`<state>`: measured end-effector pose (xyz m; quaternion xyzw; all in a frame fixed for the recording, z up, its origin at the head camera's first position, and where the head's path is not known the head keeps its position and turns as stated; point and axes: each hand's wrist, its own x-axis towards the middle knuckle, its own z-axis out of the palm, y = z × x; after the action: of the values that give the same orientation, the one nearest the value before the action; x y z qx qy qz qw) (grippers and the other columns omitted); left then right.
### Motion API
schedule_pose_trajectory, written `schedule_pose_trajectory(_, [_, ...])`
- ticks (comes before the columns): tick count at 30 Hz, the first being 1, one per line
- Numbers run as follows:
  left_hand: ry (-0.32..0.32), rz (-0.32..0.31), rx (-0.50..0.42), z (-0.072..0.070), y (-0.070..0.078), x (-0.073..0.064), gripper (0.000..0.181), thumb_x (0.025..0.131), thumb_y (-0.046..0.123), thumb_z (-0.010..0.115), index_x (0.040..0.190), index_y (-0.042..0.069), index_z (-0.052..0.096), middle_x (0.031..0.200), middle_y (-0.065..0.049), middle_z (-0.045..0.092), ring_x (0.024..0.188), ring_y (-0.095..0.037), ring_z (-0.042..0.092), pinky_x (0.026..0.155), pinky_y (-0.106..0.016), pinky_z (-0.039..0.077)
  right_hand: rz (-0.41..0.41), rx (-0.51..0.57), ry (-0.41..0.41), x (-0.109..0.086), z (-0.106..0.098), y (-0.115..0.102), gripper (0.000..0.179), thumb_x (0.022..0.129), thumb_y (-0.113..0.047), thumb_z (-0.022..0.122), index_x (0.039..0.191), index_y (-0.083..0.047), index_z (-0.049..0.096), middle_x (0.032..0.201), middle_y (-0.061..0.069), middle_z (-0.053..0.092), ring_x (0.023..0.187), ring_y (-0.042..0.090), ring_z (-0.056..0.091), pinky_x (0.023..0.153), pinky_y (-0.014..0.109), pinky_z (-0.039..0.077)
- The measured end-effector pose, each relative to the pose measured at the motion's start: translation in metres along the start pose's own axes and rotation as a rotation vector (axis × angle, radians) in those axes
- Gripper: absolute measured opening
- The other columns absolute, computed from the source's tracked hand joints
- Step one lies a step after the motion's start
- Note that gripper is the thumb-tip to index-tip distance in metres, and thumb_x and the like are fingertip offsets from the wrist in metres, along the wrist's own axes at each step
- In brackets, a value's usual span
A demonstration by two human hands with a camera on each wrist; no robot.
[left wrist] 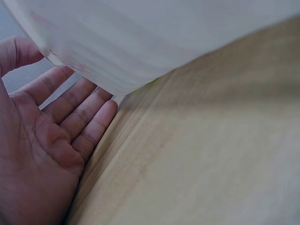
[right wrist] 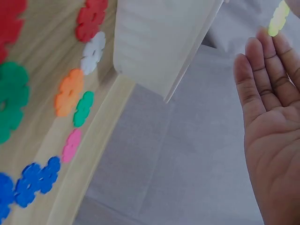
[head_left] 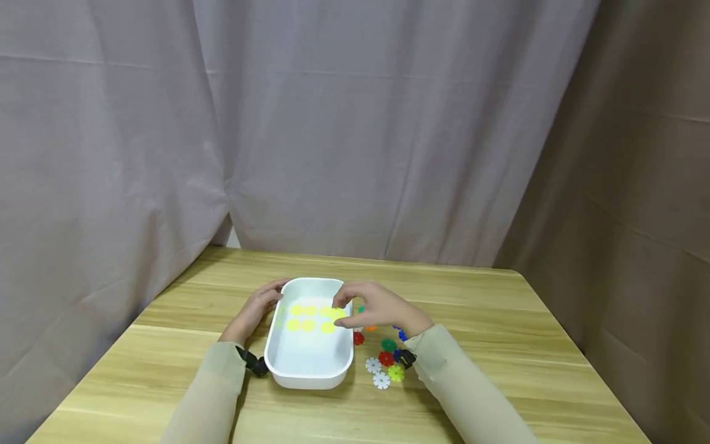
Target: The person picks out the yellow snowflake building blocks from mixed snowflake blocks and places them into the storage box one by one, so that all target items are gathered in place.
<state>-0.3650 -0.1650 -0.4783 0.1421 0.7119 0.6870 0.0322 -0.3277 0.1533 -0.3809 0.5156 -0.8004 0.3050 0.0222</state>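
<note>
A white tray stands on the table, with several yellow flower-shaped plastic discs lying in rows inside it. My left hand holds the tray's left side, its thumb at the rim and its fingers along the outer wall. Over the tray's right side, my right hand pinches a yellow disc between thumb and fingertips. In the right wrist view that disc stands on edge, and the thumb is mostly out of frame.
To the right of the tray lie loose discs: white, red, green, yellow, orange, pink and blue. Behind the wooden table hangs a grey curtain.
</note>
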Motion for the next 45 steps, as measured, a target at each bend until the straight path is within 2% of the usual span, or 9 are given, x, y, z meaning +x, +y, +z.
schedule_pose_trajectory(3, [0.002, -0.004, 0.0, 0.0, 0.001, 0.001, 0.051, 0.094, 0.013, 0.05, 0.145, 0.008, 0.055, 0.149, -0.011, 0.051, 0.129, -0.021, 0.053, 0.101, -0.024, 0.044, 0.007, -0.008, -0.034, 0.011, 0.0, -0.001, 0.026, 0.087, -0.032, 0.079, 0.104, -0.014, 0.071, 0.103, -0.006, 0.069, 0.096, 0.015, 0.064, 0.086, 0.04, 0.055])
schedule_pose_trajectory(9, [0.01, -0.019, 0.008, 0.001, 0.001, 0.001, 0.051, 0.095, 0.014, 0.05, 0.145, 0.008, 0.055, 0.149, -0.01, 0.051, 0.132, -0.025, 0.05, 0.106, -0.031, 0.04, 0.018, -0.05, -0.041, 0.033, -0.001, -0.001, 0.023, 0.085, -0.03, 0.081, 0.101, -0.017, 0.071, 0.099, -0.01, 0.068, 0.093, 0.016, 0.065, 0.085, 0.026, 0.053])
schedule_pose_trajectory(11, [0.012, -0.023, 0.003, 0.001, 0.002, 0.001, 0.05, 0.095, 0.014, 0.05, 0.145, 0.008, 0.055, 0.149, -0.01, 0.05, 0.133, -0.025, 0.049, 0.107, -0.033, 0.04, 0.024, -0.049, -0.042, 0.039, -0.002, -0.001, 0.022, 0.085, -0.029, 0.081, 0.101, -0.017, 0.071, 0.098, -0.011, 0.067, 0.093, 0.019, 0.065, 0.085, 0.03, 0.054])
schedule_pose_trajectory(17, [0.013, -0.02, -0.003, 0.002, 0.002, 0.0, 0.051, 0.095, 0.014, 0.05, 0.145, 0.007, 0.054, 0.149, -0.011, 0.05, 0.131, -0.024, 0.051, 0.103, -0.028, 0.043, 0.077, -0.048, -0.096, 0.057, 0.0, -0.006, 0.024, 0.086, -0.033, 0.079, 0.104, -0.019, 0.071, 0.099, -0.012, 0.067, 0.097, 0.021, 0.065, 0.086, 0.027, 0.053])
schedule_pose_trajectory(22, [0.006, -0.014, 0.015, 0.001, 0.001, 0.004, 0.051, 0.094, 0.016, 0.051, 0.144, 0.008, 0.055, 0.149, -0.01, 0.051, 0.13, -0.021, 0.051, 0.105, -0.031, 0.042, 0.101, -0.082, -0.198, 0.075, 0.008, -0.009, 0.032, 0.088, -0.033, 0.077, 0.111, -0.012, 0.073, 0.106, -0.004, 0.071, 0.1, 0.02, 0.066, 0.086, 0.022, 0.051])
schedule_pose_trajectory(27, [0.004, -0.003, 0.01, 0.003, 0.001, 0.004, 0.051, 0.093, 0.015, 0.051, 0.144, 0.007, 0.055, 0.148, -0.011, 0.052, 0.128, -0.018, 0.052, 0.103, -0.029, 0.043, 0.144, -0.141, -0.354, 0.092, 0.02, -0.01, 0.034, 0.089, -0.03, 0.077, 0.115, -0.009, 0.073, 0.11, -0.001, 0.072, 0.097, 0.01, 0.065, 0.084, 0.02, 0.051])
schedule_pose_trajectory(32, [-0.001, 0.003, 0.011, 0.004, 0.0, 0.004, 0.051, 0.093, 0.012, 0.05, 0.144, 0.007, 0.055, 0.148, -0.011, 0.052, 0.131, -0.021, 0.049, 0.107, -0.032, 0.041, 0.191, -0.133, -0.439, 0.098, 0.032, -0.004, 0.027, 0.087, -0.026, 0.08, 0.109, -0.013, 0.074, 0.099, -0.011, 0.07, 0.086, 0.0, 0.063, 0.077, 0.016, 0.051])
schedule_pose_trajectory(38, [0.012, 0.007, 0.035, 0.004, 0.002, 0.005, 0.051, 0.093, 0.011, 0.049, 0.144, 0.007, 0.055, 0.151, -0.01, 0.049, 0.138, -0.026, 0.043, 0.114, -0.043, 0.033, 0.177, -0.133, -0.428, 0.097, 0.038, -0.001, 0.026, 0.086, -0.026, 0.081, 0.107, -0.013, 0.074, 0.095, -0.011, 0.07, 0.083, -0.001, 0.064, 0.076, 0.016, 0.051])
schedule_pose_trajectory(45, [0.006, 0.016, 0.027, 0.004, 0.0, 0.003, 0.051, 0.093, 0.008, 0.048, 0.144, 0.004, 0.054, 0.15, -0.013, 0.049, 0.135, -0.024, 0.046, 0.109, -0.033, 0.038, 0.16, -0.079, -0.452, 0.094, 0.049, 0.002, 0.029, 0.087, -0.022, 0.08, 0.11, -0.007, 0.073, 0.108, -0.001, 0.072, 0.093, 0.005, 0.067, 0.08, 0.014, 0.051])
